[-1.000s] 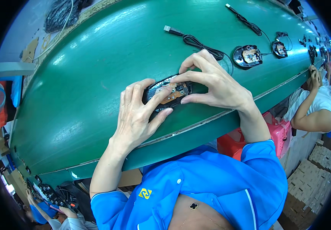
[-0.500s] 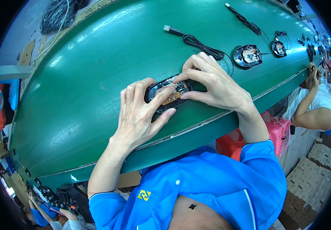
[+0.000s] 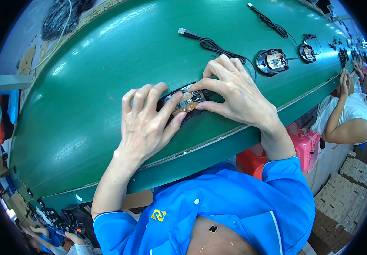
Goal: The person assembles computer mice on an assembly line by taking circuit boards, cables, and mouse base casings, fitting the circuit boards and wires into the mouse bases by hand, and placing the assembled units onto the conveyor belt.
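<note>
An opened black computer mouse base [image 3: 162,102] lies on the green work surface in front of me, with a brown circuit board [image 3: 187,104] in it. My left hand [image 3: 146,117] grips the board's left end between thumb and index finger, the other fingers curled above the shell. From the right, my right hand [image 3: 237,91] holds the board's other end, index finger on the far side and thumb on the near side. The fingers cover parts of the board and shell, so how fully the board is seated cannot be seen. A black USB cable [image 3: 217,46] lies coiled beyond my right hand.
Two more opened mice, a nearer one [image 3: 272,62] and a farther one [image 3: 308,53], lie with their cables to the right. The green surface's near edge [image 3: 183,152] runs before me. A co-worker [image 3: 349,112] sits at the right beside a pink stool [image 3: 304,148].
My left hand has drawn slightly left, its thumb moving from the shell's near side up to the board's edge. My right hand keeps nearly the same pinch.
</note>
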Tool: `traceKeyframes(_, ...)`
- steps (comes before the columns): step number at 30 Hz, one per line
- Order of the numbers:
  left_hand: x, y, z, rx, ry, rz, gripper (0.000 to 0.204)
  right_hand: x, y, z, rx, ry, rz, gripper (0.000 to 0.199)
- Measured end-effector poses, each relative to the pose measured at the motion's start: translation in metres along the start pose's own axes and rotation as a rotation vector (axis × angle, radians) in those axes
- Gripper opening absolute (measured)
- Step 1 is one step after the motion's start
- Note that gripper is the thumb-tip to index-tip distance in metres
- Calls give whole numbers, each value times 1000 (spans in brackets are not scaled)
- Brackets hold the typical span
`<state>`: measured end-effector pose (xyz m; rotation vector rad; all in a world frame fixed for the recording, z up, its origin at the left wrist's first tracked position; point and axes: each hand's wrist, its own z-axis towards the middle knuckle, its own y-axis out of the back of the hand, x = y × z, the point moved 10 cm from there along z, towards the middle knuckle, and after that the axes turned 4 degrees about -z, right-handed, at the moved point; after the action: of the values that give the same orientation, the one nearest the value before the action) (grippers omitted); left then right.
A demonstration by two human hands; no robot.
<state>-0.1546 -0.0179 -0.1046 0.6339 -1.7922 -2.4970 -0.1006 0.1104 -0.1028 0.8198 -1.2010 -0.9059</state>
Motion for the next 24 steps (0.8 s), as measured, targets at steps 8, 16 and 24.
traceKeyframes(8, -4, -1, 0, -115, -12, -126, 30, -3, -3, 1, -8, -2, -23, 33)
traceKeyframes(16, -9, -6, 7, -117, -48, -36, 27, -14, -1, -2, 26, -27, 93, 31)
traceKeyframes(24, -12, -1, 17, -102, -33, -45, 25, -44, -2, -16, -23, -220, 339, 18)
